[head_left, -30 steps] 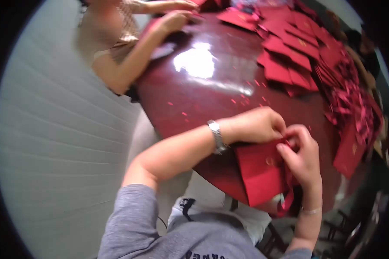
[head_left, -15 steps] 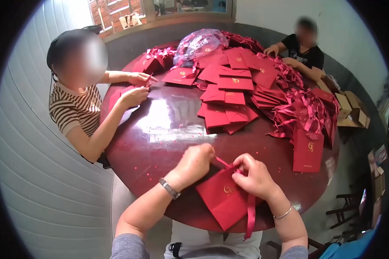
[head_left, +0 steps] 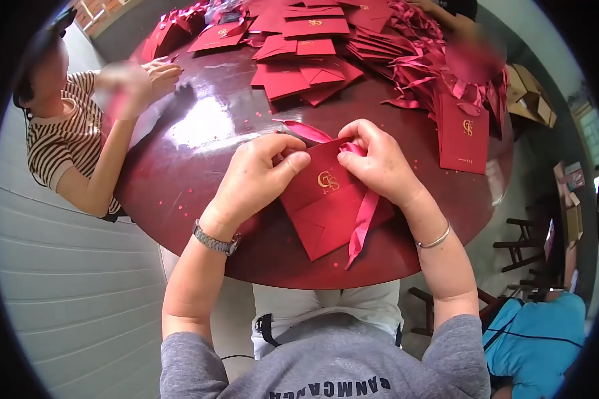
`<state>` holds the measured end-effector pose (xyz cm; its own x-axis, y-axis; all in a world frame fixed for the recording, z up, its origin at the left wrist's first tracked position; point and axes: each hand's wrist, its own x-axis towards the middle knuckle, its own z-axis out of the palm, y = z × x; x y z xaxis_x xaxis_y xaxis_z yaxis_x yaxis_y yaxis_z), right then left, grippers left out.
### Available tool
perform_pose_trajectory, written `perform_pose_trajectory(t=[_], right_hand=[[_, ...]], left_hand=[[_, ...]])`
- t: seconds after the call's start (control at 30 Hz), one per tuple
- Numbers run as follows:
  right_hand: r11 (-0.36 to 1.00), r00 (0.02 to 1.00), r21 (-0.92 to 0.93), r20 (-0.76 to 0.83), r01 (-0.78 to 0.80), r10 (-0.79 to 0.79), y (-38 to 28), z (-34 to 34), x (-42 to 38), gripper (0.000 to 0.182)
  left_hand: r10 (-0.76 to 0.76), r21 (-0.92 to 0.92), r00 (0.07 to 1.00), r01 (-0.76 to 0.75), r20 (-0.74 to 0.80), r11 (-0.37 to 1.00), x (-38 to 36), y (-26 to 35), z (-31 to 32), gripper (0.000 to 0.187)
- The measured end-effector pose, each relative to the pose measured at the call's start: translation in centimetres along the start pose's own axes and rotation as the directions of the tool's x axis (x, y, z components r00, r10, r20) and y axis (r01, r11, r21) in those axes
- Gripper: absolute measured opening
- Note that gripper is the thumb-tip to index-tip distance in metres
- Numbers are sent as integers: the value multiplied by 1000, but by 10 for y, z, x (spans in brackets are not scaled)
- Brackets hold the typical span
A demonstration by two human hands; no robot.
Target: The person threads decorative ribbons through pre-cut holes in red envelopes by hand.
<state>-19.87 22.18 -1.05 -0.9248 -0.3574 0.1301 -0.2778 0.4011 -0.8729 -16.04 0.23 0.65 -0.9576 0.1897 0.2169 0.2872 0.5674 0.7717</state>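
Note:
A red paper bag with gold lettering hangs flat between my hands over the near side of the table. My left hand, with a metal watch on its wrist, pinches the bag's upper left edge between thumb and fingers. At the upper right corner, my right hand pinches the bag and its ribbon, a bangle on that wrist. One ribbon end hangs down over the bag's right side. Another stretch of ribbon lies beyond the top edge, between my hands.
Red bags are piled at the far side of the round table. Ribboned bags lie at the right. A striped-shirted person sits left, another far right. Cardboard boxes and stools stand right; a person in blue is lower right.
The view has tilted down, so the table sits higher in it. My left hand has moved from the stretched ribbon to the bag's upper left edge.

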Motion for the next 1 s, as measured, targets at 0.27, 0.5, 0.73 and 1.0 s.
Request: perform_pose_trajectory(t=[0.27, 0.5, 0.73, 1.0], right_hand=[[998, 998, 48, -41, -36, 38, 0, 4, -1, 26], [840, 972, 502, 207, -204, 112, -8, -40, 1, 43], [867, 979, 484, 201, -117, 20, -8, -85, -10, 32], [774, 993, 629, 35, 68, -116, 4, -103, -18, 46]], left_hand=[[-170, -31, 974, 176, 149, 984, 2, -3, -11, 24], [-224, -148, 975, 222, 1, 964, 8, -35, -13, 23], [-284, -107, 958, 279, -36, 954, 15, -49, -22, 21], [-283, -30, 957, 281, -66, 959, 23, -59, -23, 15]])
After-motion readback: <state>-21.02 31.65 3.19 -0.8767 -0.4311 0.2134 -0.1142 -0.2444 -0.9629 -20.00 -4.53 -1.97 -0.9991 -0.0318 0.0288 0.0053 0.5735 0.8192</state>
